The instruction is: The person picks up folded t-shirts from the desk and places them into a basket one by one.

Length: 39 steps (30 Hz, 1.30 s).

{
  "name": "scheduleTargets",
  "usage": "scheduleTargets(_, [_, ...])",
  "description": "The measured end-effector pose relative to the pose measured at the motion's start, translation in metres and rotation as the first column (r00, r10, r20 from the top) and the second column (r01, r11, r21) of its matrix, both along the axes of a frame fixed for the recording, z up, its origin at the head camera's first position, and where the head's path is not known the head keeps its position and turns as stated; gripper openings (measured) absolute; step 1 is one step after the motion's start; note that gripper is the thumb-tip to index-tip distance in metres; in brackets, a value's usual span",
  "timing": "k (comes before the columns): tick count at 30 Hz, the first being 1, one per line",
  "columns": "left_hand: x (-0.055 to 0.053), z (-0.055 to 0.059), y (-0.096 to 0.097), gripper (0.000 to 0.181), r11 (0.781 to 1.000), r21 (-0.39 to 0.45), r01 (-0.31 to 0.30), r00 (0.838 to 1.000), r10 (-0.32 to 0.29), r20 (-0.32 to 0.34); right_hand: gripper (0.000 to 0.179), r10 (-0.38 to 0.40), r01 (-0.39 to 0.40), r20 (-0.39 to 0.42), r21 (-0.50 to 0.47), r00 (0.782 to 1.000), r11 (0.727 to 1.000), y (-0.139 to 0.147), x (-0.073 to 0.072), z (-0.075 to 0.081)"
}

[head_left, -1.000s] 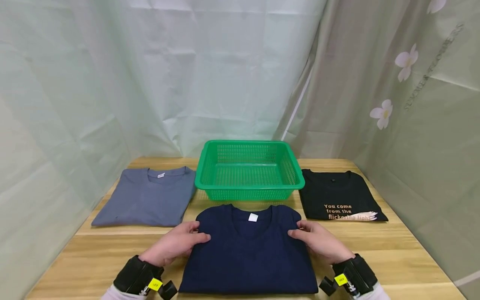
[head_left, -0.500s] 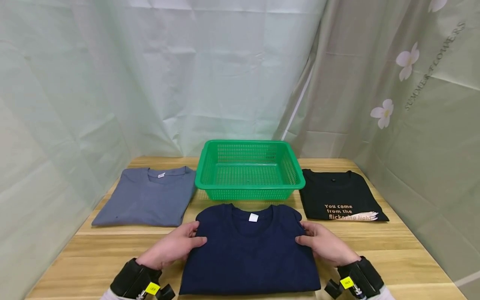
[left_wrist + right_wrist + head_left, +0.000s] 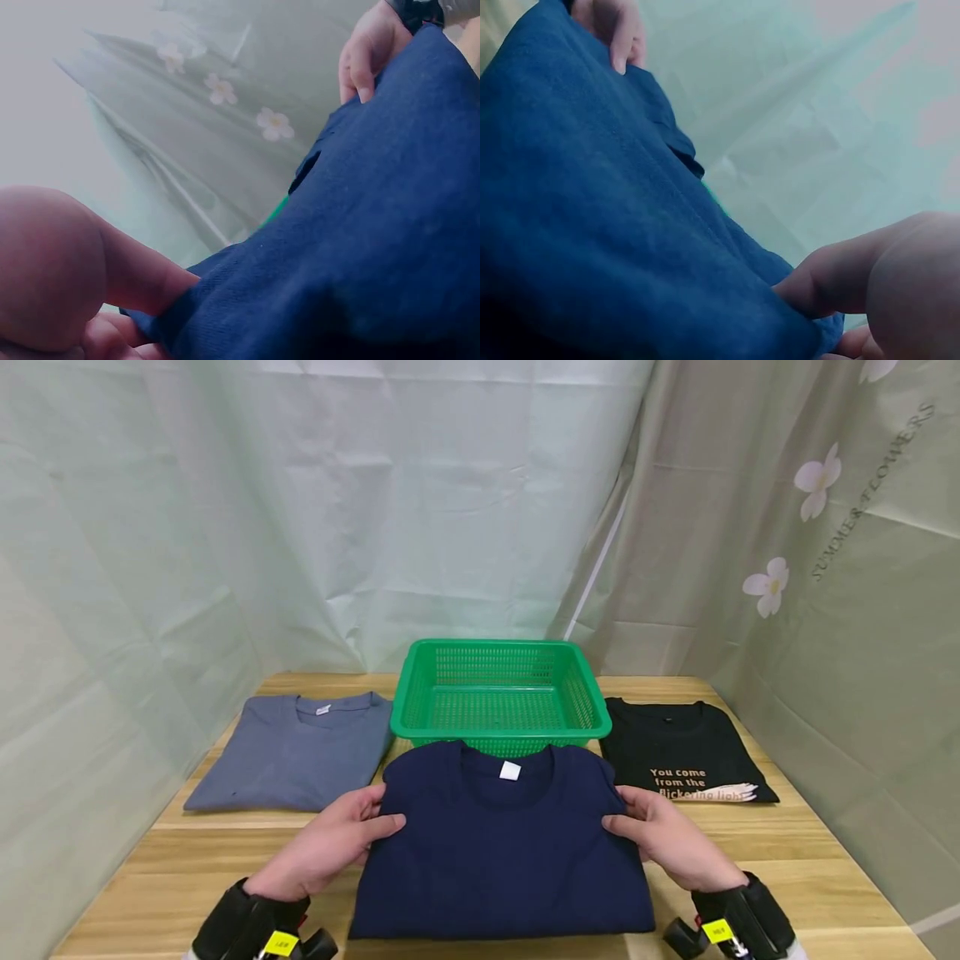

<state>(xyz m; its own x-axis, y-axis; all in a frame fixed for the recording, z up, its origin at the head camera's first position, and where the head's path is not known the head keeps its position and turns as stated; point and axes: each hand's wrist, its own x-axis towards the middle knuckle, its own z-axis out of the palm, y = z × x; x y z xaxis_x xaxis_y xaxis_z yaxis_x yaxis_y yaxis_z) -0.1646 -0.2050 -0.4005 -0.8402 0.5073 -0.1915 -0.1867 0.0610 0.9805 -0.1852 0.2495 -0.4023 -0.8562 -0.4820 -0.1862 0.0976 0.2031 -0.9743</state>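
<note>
A folded navy T-shirt [image 3: 502,852] with a white neck label is held between both hands at the front middle of the head view. My left hand [image 3: 337,831] pinches its left edge, thumb on top and fingers underneath. On the opposite edge my right hand [image 3: 667,831] grips the cloth the same way. The collar end overlaps the lower front of a green basket [image 3: 501,733] in this view. In both wrist views the navy cloth [image 3: 360,225] stretches from one hand to the other, with the thumb [image 3: 810,289] pressed on it.
To the left lies a folded grey-blue T-shirt [image 3: 300,760]. A folded black T-shirt [image 3: 675,743] with printed lettering lies right of the basket. All rest on a wooden table [image 3: 787,877], with curtains [image 3: 450,510] hanging round its back and sides.
The navy T-shirt has risen and shifted slightly toward the basket, with its collar now covering the basket's lower front. Both hands have moved up with it and a little farther apart.
</note>
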Motion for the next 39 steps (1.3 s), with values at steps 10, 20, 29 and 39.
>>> scheduleTargets(10, [0.000,0.023,-0.004,0.069,1.000,-0.019,-0.007,0.998,0.005,-0.068,0.066,-0.030,0.032,-0.077,0.014,0.997,0.999,-0.002,0.001,0.027])
scheduleTargets(20, [-0.015,0.045,0.003,0.064,0.996,-0.064,-0.066,0.991,0.058,-0.122,0.063,-0.051,0.054,-0.137,0.020,0.989,0.998,-0.005,-0.020,0.044])
scheduleTargets(29, [-0.040,0.055,0.010,0.057,0.991,-0.063,-0.118,0.987,0.110,-0.121,0.053,-0.106,0.114,-0.151,0.041,0.983,0.993,-0.010,-0.048,0.056])
scheduleTargets(39, [-0.072,0.061,0.016,0.060,0.985,-0.072,-0.155,0.982,0.145,-0.119,0.046,-0.147,0.158,-0.138,0.069,0.979,0.985,-0.017,-0.079,0.066])
